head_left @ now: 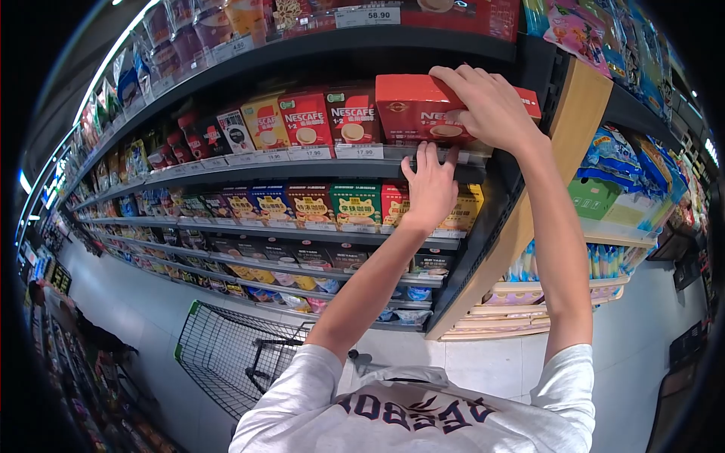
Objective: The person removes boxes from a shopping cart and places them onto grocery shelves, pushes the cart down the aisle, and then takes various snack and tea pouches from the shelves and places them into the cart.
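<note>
Your shirt (pixel 340 426) is nearest. Left of both grips and lower stands a cart (pixel 226 343). Your left hand (pixel 433 195) has its grip spread, fingertips at the shelf edge (pixel 355 169). The large red box (pixel 408 100) sits just above that grip, under your right hand (pixel 491 109), which pinches its top and front. If that pinch slips, the box could tip forward, since the left fingers offer little support.

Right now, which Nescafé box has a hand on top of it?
The wide red Nescafé box, under the right hand; no hand touches the narrower Nescafé boxes to its left.
</note>
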`<action>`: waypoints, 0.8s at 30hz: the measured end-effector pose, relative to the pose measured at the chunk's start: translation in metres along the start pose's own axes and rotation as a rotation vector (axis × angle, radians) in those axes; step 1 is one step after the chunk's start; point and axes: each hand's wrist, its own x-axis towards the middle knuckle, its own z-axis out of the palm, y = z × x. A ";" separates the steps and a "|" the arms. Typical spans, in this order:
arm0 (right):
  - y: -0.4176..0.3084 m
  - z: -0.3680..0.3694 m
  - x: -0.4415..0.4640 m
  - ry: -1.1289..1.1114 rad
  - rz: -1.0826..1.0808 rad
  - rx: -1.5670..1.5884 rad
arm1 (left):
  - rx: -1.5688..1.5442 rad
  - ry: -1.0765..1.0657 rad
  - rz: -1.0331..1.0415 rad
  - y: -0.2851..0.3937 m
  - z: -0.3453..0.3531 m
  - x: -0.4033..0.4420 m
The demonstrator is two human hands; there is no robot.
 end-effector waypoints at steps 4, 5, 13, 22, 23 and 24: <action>0.005 0.008 0.005 -0.043 0.032 0.001 | -0.003 -0.007 -0.020 0.001 0.000 -0.002; 0.008 0.011 0.007 -0.046 0.027 0.007 | 0.001 -0.009 -0.027 0.002 -0.001 -0.002; 0.018 0.015 0.020 -0.135 0.065 0.037 | 0.039 0.019 -0.042 0.008 0.002 -0.005; 0.023 0.026 0.022 -0.138 0.118 0.083 | 0.027 0.019 -0.039 0.007 -0.001 -0.003; 0.022 0.024 0.022 -0.132 0.120 0.057 | 0.025 0.023 -0.040 0.008 -0.002 -0.002; 0.018 0.021 0.022 -0.126 0.123 0.031 | 0.022 0.027 -0.040 0.008 -0.002 -0.002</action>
